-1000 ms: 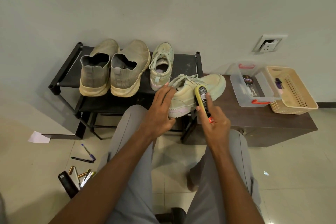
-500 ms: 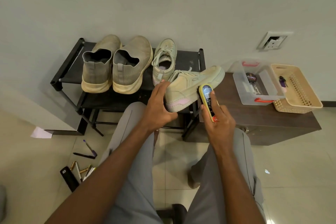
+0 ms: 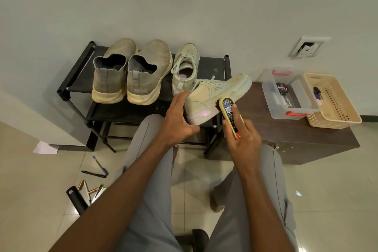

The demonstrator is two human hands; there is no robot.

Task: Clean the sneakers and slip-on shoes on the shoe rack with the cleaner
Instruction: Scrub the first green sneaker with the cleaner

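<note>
1. A black metal shoe rack (image 3: 79, 71) stood against a plain pale wall, on a glossy tiled floor (image 3: 327, 200); a dark wooden tabletop (image 3: 276, 129) sat just beside it to the right, under a wall socket (image 3: 308, 47)
2. On the tabletop were a clear plastic box (image 3: 272, 96) with red clips and a cream perforated basket (image 3: 335, 108), touching each other; pens (image 3: 98, 170) and a scrap of paper (image 3: 44, 148) lay on the floor
3. Two grey knit slip-on shoes (image 3: 131, 73) with thick cream soles stood side by side on the rack's top shelf, heels toward the person; a pale green laced sneaker (image 3: 187, 63) stood just right of them
4. The second sneaker (image 3: 216, 94), smooth with a pinkish heel patch, was tilted, its long axis running from heel at lower left to toe at upper right, over the rack's right end
5. The left hand (image 3: 178, 116) gripped its heel, fingers curled round it
6. The right hand (image 3: 243, 139) held the yellow oblong cleaner (image 3: 229, 112) in a pinching grip, its top end touching the sneaker's side
</note>
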